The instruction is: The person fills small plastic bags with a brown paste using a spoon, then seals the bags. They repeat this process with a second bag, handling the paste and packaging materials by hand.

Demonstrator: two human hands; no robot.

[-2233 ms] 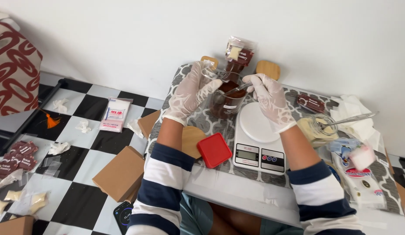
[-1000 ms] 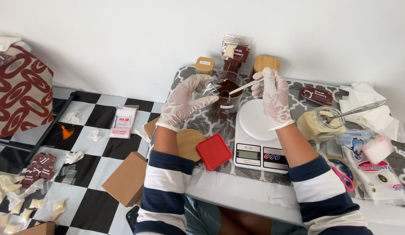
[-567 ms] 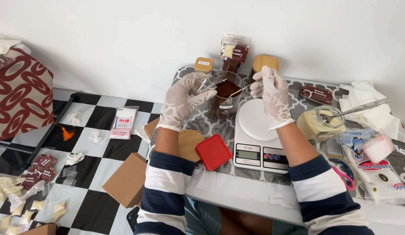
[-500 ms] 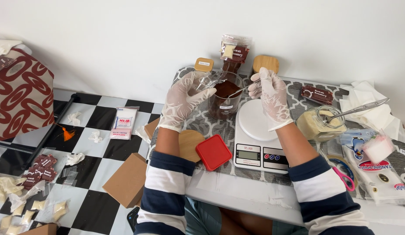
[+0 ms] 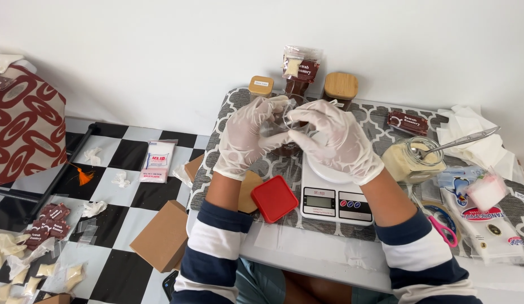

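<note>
Glass jar [image 5: 288,130] of dark brown powder: on the patterned table mat [image 5: 380,121], just behind the white scale [image 5: 334,194], mostly hidden by both gloved hands.

Near: red square lid [image 5: 274,197] lying flat beside the scale's left edge, a tan wooden lid [image 5: 248,190] partly under the left forearm. Scale platform is bare where it shows.

Middle: left hand [image 5: 248,138] curled round the jar's side, fingers closed on the glass. Right hand [image 5: 336,141] bent over the jar mouth, fingertips pinched together on something small and clear; cannot tell exactly what.

Judgement: steady the jar with the left hand so it does not tip while the right works at the rim; keep the pinch low over the opening so powder falls back in, not on the mat.

Far: two wooden-lidded jars [image 5: 341,89] and a brown sachet pack [image 5: 301,68] against the wall. To the right, an open jar of pale powder [image 5: 411,160] with a metal spoon [image 5: 462,141] resting in it.
</note>
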